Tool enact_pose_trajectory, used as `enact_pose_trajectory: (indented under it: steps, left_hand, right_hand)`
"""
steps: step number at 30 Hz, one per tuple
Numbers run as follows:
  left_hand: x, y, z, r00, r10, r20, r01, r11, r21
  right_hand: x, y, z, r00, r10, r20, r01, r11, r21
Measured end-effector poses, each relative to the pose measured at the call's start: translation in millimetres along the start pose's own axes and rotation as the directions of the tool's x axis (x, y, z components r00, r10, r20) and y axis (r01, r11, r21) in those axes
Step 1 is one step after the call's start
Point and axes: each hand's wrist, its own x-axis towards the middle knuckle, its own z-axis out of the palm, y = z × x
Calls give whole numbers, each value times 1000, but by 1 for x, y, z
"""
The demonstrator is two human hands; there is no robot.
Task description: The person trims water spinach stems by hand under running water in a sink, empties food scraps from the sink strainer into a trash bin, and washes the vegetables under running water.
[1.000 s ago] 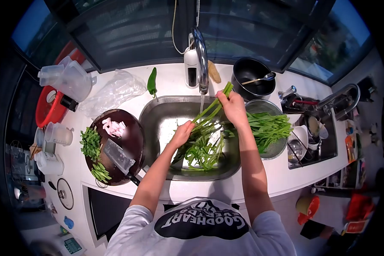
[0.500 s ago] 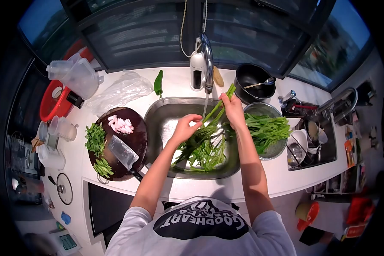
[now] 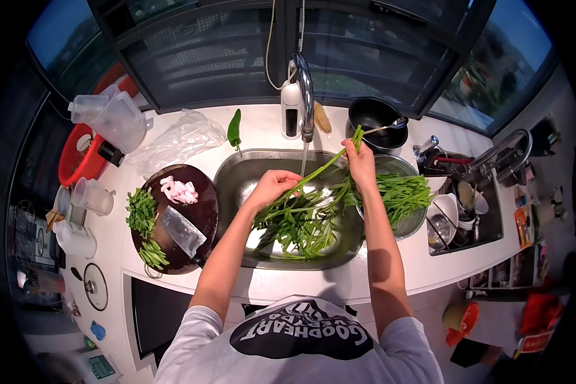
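Observation:
My right hand (image 3: 360, 168) is closed around the upper stems of some leafy greens (image 3: 323, 168) at the right side of the metal sink (image 3: 227, 176). Over the sink's middle, my left hand (image 3: 274, 187) has its fingertips pinched at the lower part of the same greens. More of the greens (image 3: 301, 233) hang and lie loose in the basin below both hands. A thin stream of water runs from the curved faucet (image 3: 306, 89) between my hands. Just right of my right wrist stands a metal colander (image 3: 411, 227) heaped with long cut greens (image 3: 400, 195).
Left of the sink, a round dark cutting board (image 3: 201, 182) carries a cleaver (image 3: 183, 230), pale meat pieces (image 3: 179, 190) and chopped greens (image 3: 141, 211). Behind lie a green pepper (image 3: 235, 128), a plastic bag (image 3: 179, 141) and a black pot (image 3: 365, 115). Dishes (image 3: 443, 214) fill the right-hand rack.
My right hand has shifted slightly right and down with the stems, which now stretch more diagonally. My left hand has moved slightly left. The view has shifted a little.

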Motion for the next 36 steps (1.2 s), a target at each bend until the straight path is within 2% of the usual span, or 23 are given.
enact_pose_trajectory:
  steps: [2, 5, 8, 11, 14, 20, 23, 26, 27, 30, 31, 34, 35, 36]
  left_hand:
    - [-1, 4, -1, 999, -30, 23, 31, 998, -49]
    - [-2, 4, -4, 997, 58, 58, -56, 998, -25]
    - [-1, 2, -3, 998, 55, -19, -50, 978, 205]
    - [-3, 3, 4, 896, 432, -99, -309, 769, 559]
    - [-3, 4, 8, 824, 565, -49, -358, 587, 726]
    - [0, -7, 8, 825, 554, -107, -212, 480, 851]
    - [0, -12, 4, 805, 562, -190, -207, 566, 798]
    - [-3, -11, 9, 835, 311, -454, -81, 885, 458]
    - [-3, -10, 11, 835, 256, -488, -87, 935, 343]
    - [-1, -31, -4, 757, 150, -636, -77, 987, 141]
    - [-7, -32, -9, 777, 114, -619, 14, 980, 198]
    - [-2, -38, -7, 758, 248, -604, -58, 947, 316]
    - [2, -39, -5, 778, 243, -579, -73, 951, 301]
    - [4, -31, 1, 758, 326, -565, -96, 913, 398]
  right_hand:
    - [2, 4, -1, 1000, -5, -18, 5, 999, -38]
    - [5, 10, 0, 999, -32, -36, 31, 999, -24]
    - [6, 8, 1, 989, 59, -132, -72, 993, -91]
    - [7, 15, 2, 981, 99, -168, -110, 992, -59]
    - [3, 7, 4, 970, 134, -203, -146, 988, -48]
    - [1, 12, 7, 976, 44, -212, -57, 997, -55]
    - [2, 19, 6, 979, 62, -192, -71, 997, -40]
    - [-4, 15, 12, 977, 80, -199, -62, 993, 97]
    - [-5, 16, 13, 970, 83, -228, -61, 993, 104]
    - [-5, 13, 10, 958, 74, -277, -46, 993, 107]
    - [-5, 7, 5, 961, 59, -271, -32, 994, 101]
    - [-4, 10, 4, 979, 52, -199, -38, 997, 73]
    - [-4, 12, 9, 985, 38, -170, -29, 998, 56]
    - [-3, 13, 13, 990, 25, -139, -20, 999, 38]
